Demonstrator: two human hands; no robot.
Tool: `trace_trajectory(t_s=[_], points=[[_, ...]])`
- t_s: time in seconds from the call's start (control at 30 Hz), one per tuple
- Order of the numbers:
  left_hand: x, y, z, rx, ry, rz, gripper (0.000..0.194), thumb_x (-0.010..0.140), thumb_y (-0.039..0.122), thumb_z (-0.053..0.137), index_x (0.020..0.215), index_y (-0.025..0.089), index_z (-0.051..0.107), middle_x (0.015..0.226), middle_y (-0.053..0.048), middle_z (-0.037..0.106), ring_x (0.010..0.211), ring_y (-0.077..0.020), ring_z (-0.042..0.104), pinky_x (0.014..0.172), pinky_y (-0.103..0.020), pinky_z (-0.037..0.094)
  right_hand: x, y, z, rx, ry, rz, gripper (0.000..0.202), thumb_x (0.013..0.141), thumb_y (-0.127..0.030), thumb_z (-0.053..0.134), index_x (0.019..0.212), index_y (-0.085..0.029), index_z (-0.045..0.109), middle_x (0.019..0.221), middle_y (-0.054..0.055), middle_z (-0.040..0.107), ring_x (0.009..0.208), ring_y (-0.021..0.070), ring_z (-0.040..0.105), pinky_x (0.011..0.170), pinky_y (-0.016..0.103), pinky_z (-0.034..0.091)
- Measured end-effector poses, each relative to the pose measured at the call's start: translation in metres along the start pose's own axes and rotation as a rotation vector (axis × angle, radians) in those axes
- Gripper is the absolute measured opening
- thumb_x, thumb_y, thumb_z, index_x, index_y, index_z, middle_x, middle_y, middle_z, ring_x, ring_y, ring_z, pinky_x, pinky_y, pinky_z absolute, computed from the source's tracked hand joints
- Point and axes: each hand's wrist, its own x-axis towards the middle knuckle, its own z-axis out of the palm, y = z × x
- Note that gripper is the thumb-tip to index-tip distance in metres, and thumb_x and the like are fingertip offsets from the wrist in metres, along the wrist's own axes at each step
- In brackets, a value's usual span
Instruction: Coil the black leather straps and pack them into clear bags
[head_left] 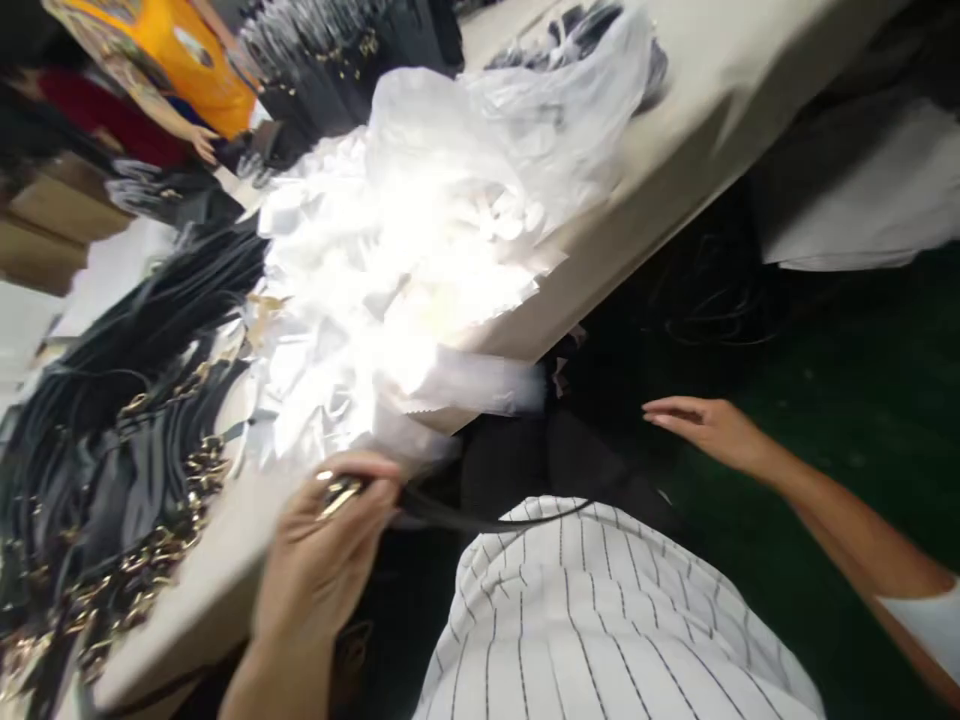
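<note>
My left hand is closed around the end of a thin black strap with shiny gold-coloured metal hardware showing between the fingers. From there the strap sags to the right across the top of my striped clothing; its far end is lost against the dark background. My right hand hangs in the air to the right, away from the strap. Its fingers are stretched out with a gap to the thumb, and nothing shows in them. Beside my left hand, on the table edge, lie blurred clear plastic packets.
White packets and plastic bags heap on the table, partly washed out by glare. Many black straps with gold clasps lie at left. Dark hanging goods and a person in an orange top are behind. Cardboard boxes stand far left.
</note>
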Motion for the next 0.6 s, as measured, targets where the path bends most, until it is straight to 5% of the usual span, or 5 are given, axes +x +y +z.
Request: trace_trajectory(t_s=[0.1,0.23,0.37,0.6], points=[[0.004,-0.029,0.047,-0.102,-0.156,-0.114,0.019,0.071,0.032,0.080,0.081,0.019,0.070,0.066,0.002,0.059,0.057,-0.0085,0.052,0.054,-0.020,0.047,-0.011,-0.083,0.054,0.352,-0.120,-0.124,0.032,0.089,-0.047,0.061,0.110,-0.024,0.072,0.117,0.009,0.070,0.110,0.0264,0.065,0.103,0.040,0.048],[0.001,-0.058,0.093,-0.003,-0.274,0.067,0.010,0.084,0.029,0.068,0.088,0.020,0.070,0.078,0.000,0.064,0.068,-0.0123,0.058,0.063,-0.023,0.049,-0.034,-0.153,0.086,0.736,-0.416,-0.183,0.040,0.093,-0.047,0.056,0.119,-0.019,0.068,0.108,0.009,0.072,0.101,0.0244,0.067,0.093,0.039,0.053],[0.000,-0.073,0.100,0.071,-0.309,0.165,0.008,0.089,0.027,0.063,0.093,0.022,0.068,0.083,0.001,0.064,0.073,-0.0121,0.057,0.066,-0.023,0.046,-0.050,-0.151,0.091,0.671,-0.371,-0.089,0.036,0.090,-0.034,0.063,0.123,-0.019,0.065,0.087,0.004,0.070,0.072,0.0153,0.063,0.070,0.030,0.053],[0.003,-0.082,0.096,-0.150,-0.584,-0.027,0.028,0.088,0.037,0.063,0.112,0.022,0.065,0.089,-0.001,0.055,0.078,-0.0130,0.050,0.068,-0.023,0.041,-0.060,-0.125,0.092,0.655,-0.267,-0.057,0.025,0.092,-0.036,0.060,0.098,-0.013,0.070,0.067,0.000,0.063,0.054,0.0084,0.048,0.052,0.021,0.040]])
